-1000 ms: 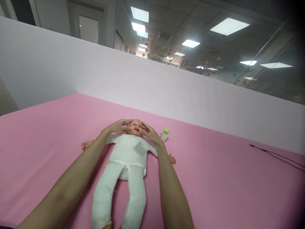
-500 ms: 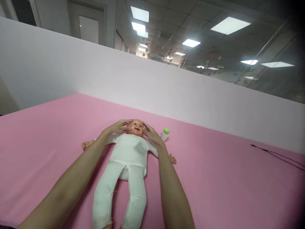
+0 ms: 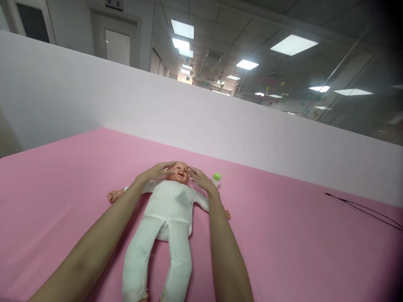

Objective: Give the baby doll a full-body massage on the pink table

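A baby doll (image 3: pixel 171 201) with a white cloth body and a hard plastic head lies on its back, arms spread and legs toward me. My left hand (image 3: pixel 159 170) is at the left side of the doll's head (image 3: pixel 180 172), fingers stretched out and touching it near the temple and cheek. On the other side, my right hand (image 3: pixel 199 177) has its fingers extended beside the face; whether they all touch it I cannot tell. Both hands are open and grip nothing. The doll's right-side forearm is partly hidden behind my right wrist.
Just beyond my right wrist stands a small bottle with a green cap (image 3: pixel 217 176), partly covered. A thin black cable (image 3: pixel 349 200) lies at the far right on the pink tabletop (image 3: pixel 283 235). A white partition (image 3: pixel 236 126) rises along the back edge.
The view has tilted up slightly. My right hand's fingers have shifted a little at the doll's cheek, and my wrist covers more of the bottle. The doll lies as before.
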